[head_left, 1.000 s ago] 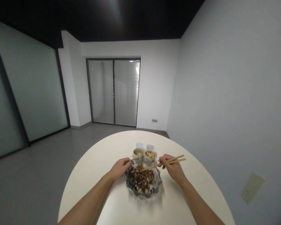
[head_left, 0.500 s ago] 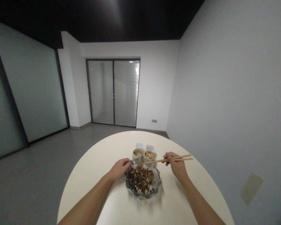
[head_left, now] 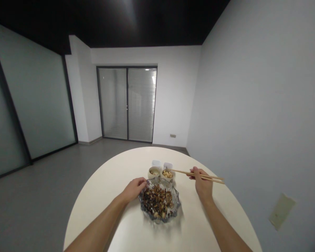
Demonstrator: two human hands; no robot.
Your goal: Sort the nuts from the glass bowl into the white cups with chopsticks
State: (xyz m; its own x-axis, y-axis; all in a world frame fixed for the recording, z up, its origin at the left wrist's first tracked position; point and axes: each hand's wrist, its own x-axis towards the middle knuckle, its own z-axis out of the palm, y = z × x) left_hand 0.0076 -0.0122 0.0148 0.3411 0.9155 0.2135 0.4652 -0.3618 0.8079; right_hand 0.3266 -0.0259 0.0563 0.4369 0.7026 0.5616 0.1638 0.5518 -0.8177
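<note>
My left hand has its fingers closed on the left rim of a scalloped glass bowl. Dark and striped seeds fill the bowl, with a few pale nuts near its front. In my right hand is a pair of wooden chopsticks, pointing left. Their tips are at the small white dish at the back right; something small and dark shows there, too tiny to name. In front of that dish, a round cup holds pale nuts. Beside it, another cup has a few pale pieces inside.
A second small white dish stands behind the left cup. Everything rests on a round cream table. A white wall runs close along the right side, and glass doors are at the back.
My right hand has moved right and slightly away from me, taking the chopstick tips from the bowl's back edge to the back right dish. My left hand stays at the rim.
</note>
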